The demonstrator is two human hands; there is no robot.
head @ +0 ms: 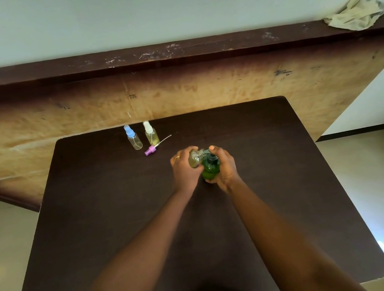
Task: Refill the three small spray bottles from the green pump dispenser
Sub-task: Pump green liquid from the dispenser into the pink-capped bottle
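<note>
Left hand [185, 171] grips an open bottle [195, 159] of yellowish liquid against the green dispenser [210, 168] held in right hand [225, 167], mid dark desk [122, 218]; far edge: blue-cap bottle [134, 139] clear, white-cap bottle [151, 134] yellowish, pink sprayer [153, 149] lying loose; rag [354, 14] on ledge [172, 51].

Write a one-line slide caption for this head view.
Left hand holds an uncapped small bottle against the green pump dispenser gripped by the right hand; blue-capped bottle and white-capped bottle stand behind.
</note>
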